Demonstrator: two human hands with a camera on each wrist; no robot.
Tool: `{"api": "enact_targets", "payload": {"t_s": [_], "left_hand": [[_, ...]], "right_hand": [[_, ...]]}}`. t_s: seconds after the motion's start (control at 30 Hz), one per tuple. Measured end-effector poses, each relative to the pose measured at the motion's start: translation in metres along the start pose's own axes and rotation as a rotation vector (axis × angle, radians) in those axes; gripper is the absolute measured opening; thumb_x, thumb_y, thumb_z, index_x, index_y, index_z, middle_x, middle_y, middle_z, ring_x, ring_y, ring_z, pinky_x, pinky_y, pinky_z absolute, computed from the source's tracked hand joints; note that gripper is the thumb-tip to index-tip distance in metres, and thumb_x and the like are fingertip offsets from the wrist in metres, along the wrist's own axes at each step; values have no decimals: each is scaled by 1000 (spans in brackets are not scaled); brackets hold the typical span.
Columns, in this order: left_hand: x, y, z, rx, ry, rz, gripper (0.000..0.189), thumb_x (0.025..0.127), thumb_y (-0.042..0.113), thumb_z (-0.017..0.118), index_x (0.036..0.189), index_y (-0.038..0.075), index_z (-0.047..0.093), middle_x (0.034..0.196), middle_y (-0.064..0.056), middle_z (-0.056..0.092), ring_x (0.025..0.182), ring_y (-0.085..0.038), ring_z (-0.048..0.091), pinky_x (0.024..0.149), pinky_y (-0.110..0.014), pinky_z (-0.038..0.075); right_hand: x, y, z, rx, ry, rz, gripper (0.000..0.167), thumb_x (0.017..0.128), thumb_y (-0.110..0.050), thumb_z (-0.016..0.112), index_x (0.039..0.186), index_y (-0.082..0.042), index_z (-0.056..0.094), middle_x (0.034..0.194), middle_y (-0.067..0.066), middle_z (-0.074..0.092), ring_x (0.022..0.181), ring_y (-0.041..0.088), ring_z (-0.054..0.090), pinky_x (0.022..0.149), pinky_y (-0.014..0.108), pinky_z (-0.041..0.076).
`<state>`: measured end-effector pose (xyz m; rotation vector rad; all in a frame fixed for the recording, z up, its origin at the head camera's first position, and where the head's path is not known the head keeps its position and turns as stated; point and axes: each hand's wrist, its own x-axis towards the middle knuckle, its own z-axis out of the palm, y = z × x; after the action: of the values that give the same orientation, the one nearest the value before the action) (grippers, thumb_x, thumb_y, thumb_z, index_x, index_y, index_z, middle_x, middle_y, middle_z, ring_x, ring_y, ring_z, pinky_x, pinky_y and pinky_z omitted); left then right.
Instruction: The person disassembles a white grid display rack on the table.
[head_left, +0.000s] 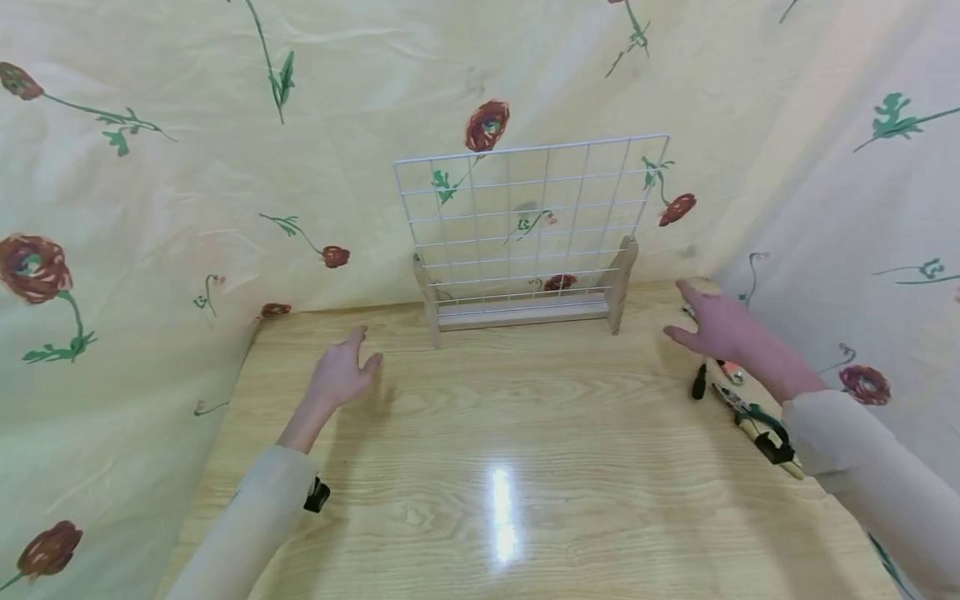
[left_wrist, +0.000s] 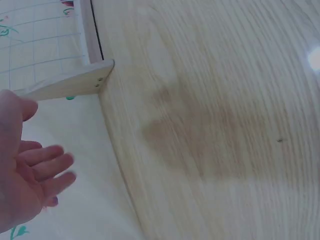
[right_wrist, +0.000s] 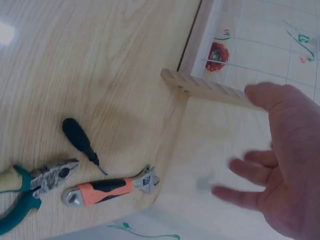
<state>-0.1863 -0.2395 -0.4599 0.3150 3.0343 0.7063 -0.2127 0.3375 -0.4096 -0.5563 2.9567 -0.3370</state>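
A white wire grid rack on a wooden stand stands at the back of the wooden table. To its left, my left hand reaches forward with fingers relaxed, holding nothing; the left wrist view shows the hand near the stand's side leg. On the other side, my right hand is over the table's right side, thumb and fingers apart and holding nothing. Below it lie a black-handled screwdriver, an adjustable wrench with an orange and black grip, and green-handled pliers.
Behind and at both sides hangs cream cloth printed with red flowers. The wood-grain table ends against it. A bright light reflection shows on the tabletop near the front.
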Motion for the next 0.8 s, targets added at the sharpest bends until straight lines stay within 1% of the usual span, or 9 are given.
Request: {"api": "enact_targets", "payload": {"t_s": [0.07,0.1,0.13,0.2,0.33,0.4,0.5,0.63,0.8], "left_hand": [[7,3,-1,-63,34,-3,53,101,20,56,141,-12,43,125,-29,62,104,-42,66,90,-56,55],[12,5,-1,-98,48,-6,48,101,17,56,138,-11,46,121,-28,64,101,-40,67,89,-54,56],[17,8,-3,-144,60,-8,45,101,14,55,137,-12,48,118,-28,65,104,-39,67,90,-54,56],[31,15,-7,-240,85,-18,42,100,10,55,136,-11,49,116,-27,66,104,-39,66,91,-52,56],[60,31,-16,-373,103,-42,44,99,4,55,139,-9,46,120,-28,63,108,-42,63,92,-50,56],[74,39,-18,-397,101,-57,46,98,4,55,141,-7,44,123,-28,61,110,-41,62,92,-49,56],[89,48,-19,-417,104,-59,48,98,3,55,144,-6,42,126,-28,59,111,-41,62,91,-48,57],[101,59,-18,-440,116,-34,53,97,0,55,147,-4,39,130,-29,56,112,-41,62,91,-47,57],[107,65,-15,-460,123,-33,56,96,-3,56,149,0,38,133,-30,53,112,-41,62,91,-47,58]], "right_hand": [[8,0,-2,37,2,-47,61,98,-22,63,139,18,40,121,40,56,82,43,67,70,57,57],[12,0,-3,55,2,-63,52,99,-17,62,133,18,46,115,39,60,89,44,66,74,57,57],[17,-1,-4,76,12,-75,45,98,-12,62,129,19,50,115,38,60,95,46,65,76,58,58],[27,-2,-7,115,36,-83,39,98,-7,60,125,19,52,114,39,60,97,48,64,79,59,57],[48,-6,-15,191,107,-49,43,97,-4,57,131,20,45,118,42,56,101,52,61,81,62,55],[57,-6,-20,220,138,-25,47,97,-3,57,135,20,41,121,43,53,103,54,60,82,63,55],[67,-7,-23,265,190,-13,50,96,-1,55,138,19,38,125,43,50,104,55,60,84,63,54],[76,-8,-24,317,248,-16,50,93,4,55,137,19,37,125,44,49,103,56,60,84,64,54],[81,-10,-25,362,233,-2,51,94,6,54,139,18,35,128,45,47,106,57,58,87,63,53]]}}
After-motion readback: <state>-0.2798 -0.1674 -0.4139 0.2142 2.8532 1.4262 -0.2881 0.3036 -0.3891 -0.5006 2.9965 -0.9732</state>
